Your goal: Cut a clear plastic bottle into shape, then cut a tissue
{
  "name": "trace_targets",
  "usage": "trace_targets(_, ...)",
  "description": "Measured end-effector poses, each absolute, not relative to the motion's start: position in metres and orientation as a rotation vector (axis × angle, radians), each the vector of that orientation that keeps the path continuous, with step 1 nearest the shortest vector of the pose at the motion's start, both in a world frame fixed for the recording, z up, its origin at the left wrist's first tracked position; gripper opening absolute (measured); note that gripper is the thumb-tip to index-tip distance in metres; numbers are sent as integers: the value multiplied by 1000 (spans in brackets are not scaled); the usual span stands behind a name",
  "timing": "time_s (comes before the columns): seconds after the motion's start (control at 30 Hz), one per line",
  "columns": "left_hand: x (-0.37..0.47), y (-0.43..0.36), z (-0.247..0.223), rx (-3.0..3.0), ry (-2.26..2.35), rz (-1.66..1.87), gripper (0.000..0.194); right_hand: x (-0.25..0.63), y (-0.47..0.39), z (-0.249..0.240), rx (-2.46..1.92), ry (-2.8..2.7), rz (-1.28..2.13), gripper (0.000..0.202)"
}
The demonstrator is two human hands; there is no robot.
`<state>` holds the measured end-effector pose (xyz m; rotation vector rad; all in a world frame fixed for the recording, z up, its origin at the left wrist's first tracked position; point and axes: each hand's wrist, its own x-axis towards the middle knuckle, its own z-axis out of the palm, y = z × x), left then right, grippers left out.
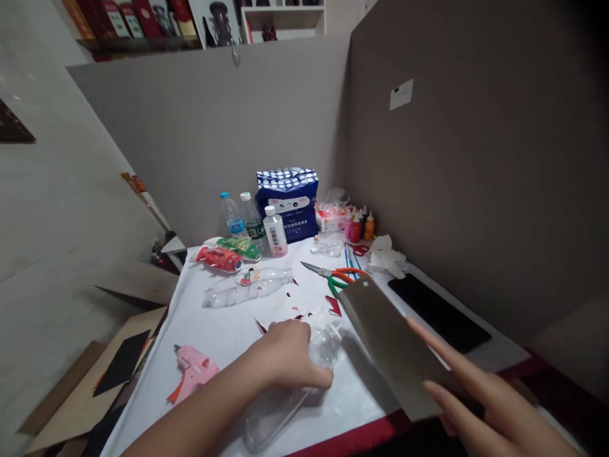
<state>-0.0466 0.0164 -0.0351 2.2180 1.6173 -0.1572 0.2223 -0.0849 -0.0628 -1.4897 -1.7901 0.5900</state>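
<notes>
Two grey panels (209,139) border the white tablecloth (228,333) (left hand (295,355) gripping a bottle (280,412), right hand (490,403) a cleaver (390,349)).

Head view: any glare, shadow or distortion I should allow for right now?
Head view: the clear bottle under the left hand shows little contrast against the white cloth; head view: a soft shadow darkens the cloth beside the broad blade; head view: the upper right corner falls to black, and the grey partition slants, wide-angle style.

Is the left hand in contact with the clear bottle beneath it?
Touching: the head view shows the left hand curled over and gripping the clear bottle.
</notes>
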Motion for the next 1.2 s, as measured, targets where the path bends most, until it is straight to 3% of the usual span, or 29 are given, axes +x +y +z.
trace_targets(0.23, -51, 10, -11, 2254, 1634, 58, 38, 201, -35, -66, -1451, -1330, 1097, 79)
trace_targets(0.53, -53, 11, -1, 2233, 1569, 185, 42, 192, -5, -86, -1504, -1518, 1224, 68)
trace_targets(0.7, -49, 11, -1, 2203, 1597, 219, 41, 194, 0, -98, -1566, -1653, 1108, 65)
trace_targets(1.03, -41, 7, -8, 2153, 1528, 336, 39, 208, -1, -92, -1635, -2065, 309, 46)
trace_targets(1.2, -32, 2, -14, 2268, 1511, 342, 41, 183, -18, -57, -1173, -1915, 529, 51)
